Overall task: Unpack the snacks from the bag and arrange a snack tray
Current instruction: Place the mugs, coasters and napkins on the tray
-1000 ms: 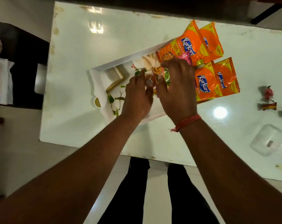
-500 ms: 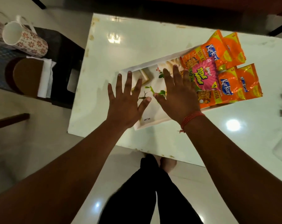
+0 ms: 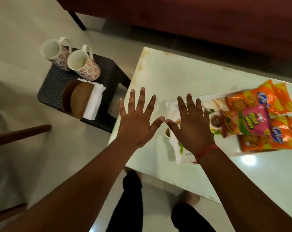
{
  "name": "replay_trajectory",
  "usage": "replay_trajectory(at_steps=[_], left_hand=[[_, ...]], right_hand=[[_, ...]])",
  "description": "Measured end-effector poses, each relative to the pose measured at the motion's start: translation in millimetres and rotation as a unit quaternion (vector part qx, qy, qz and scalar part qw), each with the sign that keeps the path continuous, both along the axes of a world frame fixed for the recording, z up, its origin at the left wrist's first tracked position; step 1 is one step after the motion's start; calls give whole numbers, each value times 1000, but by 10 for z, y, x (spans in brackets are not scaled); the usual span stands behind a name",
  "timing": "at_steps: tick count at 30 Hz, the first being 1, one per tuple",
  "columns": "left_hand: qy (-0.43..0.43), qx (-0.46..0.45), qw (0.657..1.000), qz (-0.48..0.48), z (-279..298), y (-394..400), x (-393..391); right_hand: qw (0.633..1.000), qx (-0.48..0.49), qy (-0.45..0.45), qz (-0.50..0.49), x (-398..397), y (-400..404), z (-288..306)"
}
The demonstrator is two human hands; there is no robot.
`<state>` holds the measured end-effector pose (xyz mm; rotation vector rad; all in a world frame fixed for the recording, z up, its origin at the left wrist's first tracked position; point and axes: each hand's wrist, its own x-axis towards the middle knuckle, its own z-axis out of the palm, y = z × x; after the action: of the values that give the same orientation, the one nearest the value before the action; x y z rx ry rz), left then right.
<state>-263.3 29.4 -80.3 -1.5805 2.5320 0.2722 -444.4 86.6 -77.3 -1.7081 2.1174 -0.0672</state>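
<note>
Fingers spread wide on both hands, nothing held. Left hand (image 3: 136, 122) hovers flat over the table's near-left corner; right hand (image 3: 191, 124) is flat above the tray's left end, thumbs almost touching. Can't tell whether either palm actually rests on anything.

Tray (image 3: 180, 154) is white w/ a printed pattern, lying on the white table (image 3: 167, 74). Snacks sit on its right half: a pink packet (image 3: 254, 122) on top, overlapping orange packets (image 3: 274, 99) behind it and more orange ones (image 3: 265, 142) in front, partly hanging past the tray edge. No bag visible from here.

Packets look light, puffed w/ air, glossy film, so prob. slippery and crushable; best pinched at the crimped end seams, not squeezed mid-body. Tray looks stiff and shallow; take it by both short ends, kept level, or the stack slides.

Off to the side, a dark stool (image 3: 108, 67) holds two floral mugs (image 3: 84, 65), napkins and a brown round board.
</note>
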Motion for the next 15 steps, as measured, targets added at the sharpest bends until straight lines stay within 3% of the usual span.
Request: replay_trajectory(at_steps=[9,13,15], left_hand=[[19,-76,995,53,471,-1521,1688],[-23,-75,994,73,403,-2221,2433],[-45,-56,996,55,323,-2495,2652]], right_hand=[[992,-56,-92,59,1612,-1561,330],[987,-100,-87,90,2239,-2254,390],[989,-78,-67,104,2441,-2500,381]])
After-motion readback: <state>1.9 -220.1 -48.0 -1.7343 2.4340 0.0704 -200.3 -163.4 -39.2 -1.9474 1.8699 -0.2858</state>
